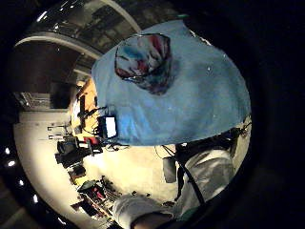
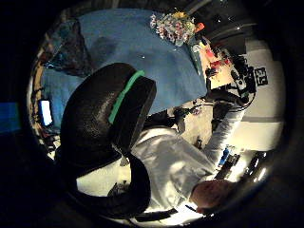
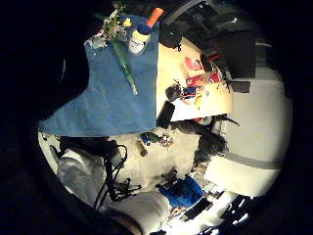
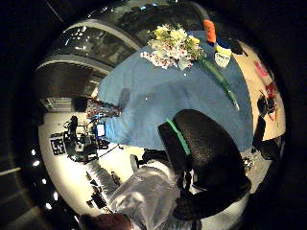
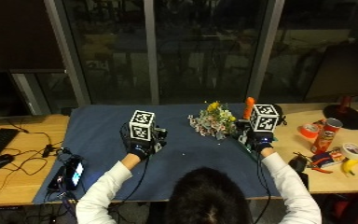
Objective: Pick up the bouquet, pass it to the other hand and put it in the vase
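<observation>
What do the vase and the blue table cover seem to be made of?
The vase looks like glass or glazed ceramic, with mottled red, blue and white patches and a glossy look; which of the two cannot be told. The blue table cover looks like matte cloth or felt: it lies flat, shows no shine, and its edge hangs over the wooden table.

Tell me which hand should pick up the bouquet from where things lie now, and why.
The right hand, probably. The bouquet lies on the blue cloth just beside it, stems pointing toward that hand. The left hand is farther off, near the vase, so it suits receiving the flowers afterward.
</observation>
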Available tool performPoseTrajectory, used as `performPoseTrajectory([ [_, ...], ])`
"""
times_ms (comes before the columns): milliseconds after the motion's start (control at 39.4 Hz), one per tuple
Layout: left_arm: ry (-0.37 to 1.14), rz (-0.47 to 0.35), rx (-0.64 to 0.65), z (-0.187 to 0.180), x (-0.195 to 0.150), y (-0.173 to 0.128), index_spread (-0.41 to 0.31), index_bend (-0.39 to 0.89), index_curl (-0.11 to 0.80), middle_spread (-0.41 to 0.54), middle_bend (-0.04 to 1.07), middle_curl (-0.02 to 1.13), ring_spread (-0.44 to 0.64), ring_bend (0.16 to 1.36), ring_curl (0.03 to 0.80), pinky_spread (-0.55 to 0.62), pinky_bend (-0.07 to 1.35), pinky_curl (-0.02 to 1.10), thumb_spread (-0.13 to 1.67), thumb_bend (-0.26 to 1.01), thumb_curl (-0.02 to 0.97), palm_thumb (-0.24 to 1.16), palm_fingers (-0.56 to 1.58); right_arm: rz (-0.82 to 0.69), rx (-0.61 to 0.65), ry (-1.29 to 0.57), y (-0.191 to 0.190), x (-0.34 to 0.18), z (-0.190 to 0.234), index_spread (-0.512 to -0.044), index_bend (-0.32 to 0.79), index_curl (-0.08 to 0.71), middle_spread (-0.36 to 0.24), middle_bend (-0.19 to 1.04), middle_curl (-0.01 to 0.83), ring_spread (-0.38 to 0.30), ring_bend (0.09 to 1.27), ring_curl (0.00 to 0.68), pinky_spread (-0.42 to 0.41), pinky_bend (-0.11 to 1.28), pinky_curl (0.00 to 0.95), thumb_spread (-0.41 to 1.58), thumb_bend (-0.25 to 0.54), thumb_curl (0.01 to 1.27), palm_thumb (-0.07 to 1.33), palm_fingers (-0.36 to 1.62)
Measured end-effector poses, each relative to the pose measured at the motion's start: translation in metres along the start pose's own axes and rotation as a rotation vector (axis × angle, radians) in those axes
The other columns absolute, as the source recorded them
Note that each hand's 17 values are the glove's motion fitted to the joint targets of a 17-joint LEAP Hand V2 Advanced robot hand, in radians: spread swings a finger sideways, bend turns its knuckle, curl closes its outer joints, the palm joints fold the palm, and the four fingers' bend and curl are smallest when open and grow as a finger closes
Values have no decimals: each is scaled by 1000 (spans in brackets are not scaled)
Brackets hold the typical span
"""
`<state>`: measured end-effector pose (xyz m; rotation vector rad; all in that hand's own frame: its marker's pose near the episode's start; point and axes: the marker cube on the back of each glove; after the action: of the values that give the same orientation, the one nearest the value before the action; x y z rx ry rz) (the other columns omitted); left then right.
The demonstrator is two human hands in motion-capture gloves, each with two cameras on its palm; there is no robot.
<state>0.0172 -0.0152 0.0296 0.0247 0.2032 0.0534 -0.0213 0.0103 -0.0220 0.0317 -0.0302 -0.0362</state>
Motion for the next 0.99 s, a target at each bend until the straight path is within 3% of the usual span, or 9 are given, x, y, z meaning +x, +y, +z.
performPoseTrajectory([
  [178,-13,38,21,3,13,6,-19,151,274,217,169,205,291,564,241,335,389,276,1149,-15,187,151,264,36,-1,-42,-11,7,-10,-281,47,147,59,246,278,94,568,265,186,556,305,1178,80,197,429,454],
  [583,52,125,108,5,38,22,-4,150,289,235,176,242,310,594,262,360,390,304,1165,-18,215,145,218,284,-5,-234,-77,68,-11,-247,30,103,56,280,341,32,662,330,149,687,366,1180,18,243,486,508],
  [710,68,128,120,11,38,17,4,121,281,261,164,246,315,623,273,367,415,318,1172,-16,221,146,180,359,-18,-286,-93,87,4,-228,-7,76,61,244,345,16,708,353,141,762,391,1167,-9,259,488,438],
  [812,73,132,116,15,37,17,12,114,269,278,170,251,317,646,279,370,435,327,1176,-14,227,152,159,485,-176,-332,-92,93,24,-221,-21,45,67,225,349,18,739,368,146,835,409,1153,-17,269,489,362],
  [989,56,124,118,21,36,21,12,120,259,299,183,263,330,663,283,372,456,337,1179,-16,233,153,140,477,-112,-296,-132,118,87,-204,25,26,71,224,360,13,751,368,155,890,410,1123,-14,294,511,315],
])
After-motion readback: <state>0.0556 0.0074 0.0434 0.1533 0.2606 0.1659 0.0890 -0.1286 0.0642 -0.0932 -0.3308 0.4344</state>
